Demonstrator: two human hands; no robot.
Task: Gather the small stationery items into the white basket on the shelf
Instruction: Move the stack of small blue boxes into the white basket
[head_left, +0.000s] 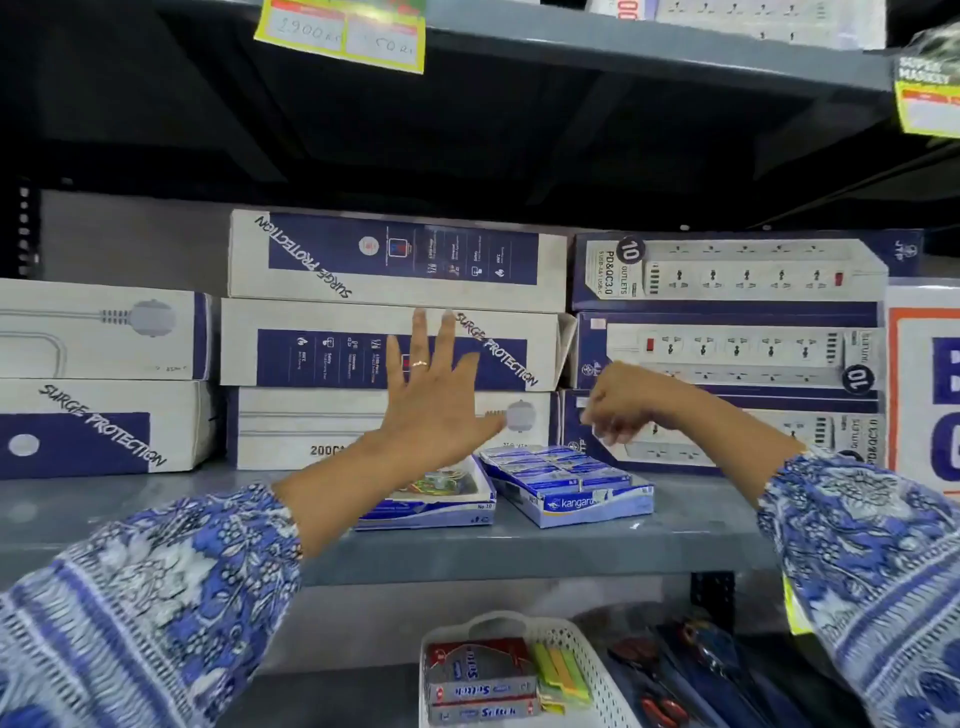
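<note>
Fingers (418, 332) of left hand (434, 395) spread wide, empty, over open clip box (431, 499); right hand (618, 410) curled loosely, blurry, can't tell contents; white basket (582, 654) on lower shelf, partly filled; reach step, next needs grabbing kangaro staples box (571, 483)

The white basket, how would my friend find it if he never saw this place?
Start at the grey shelf holding the big surge protector boxes, then look underneath it. The white basket sits on the lower shelf, at the bottom of the picture. It alone has holey plastic walls, with red-and-silver boxes and green and yellow strips inside.
</note>
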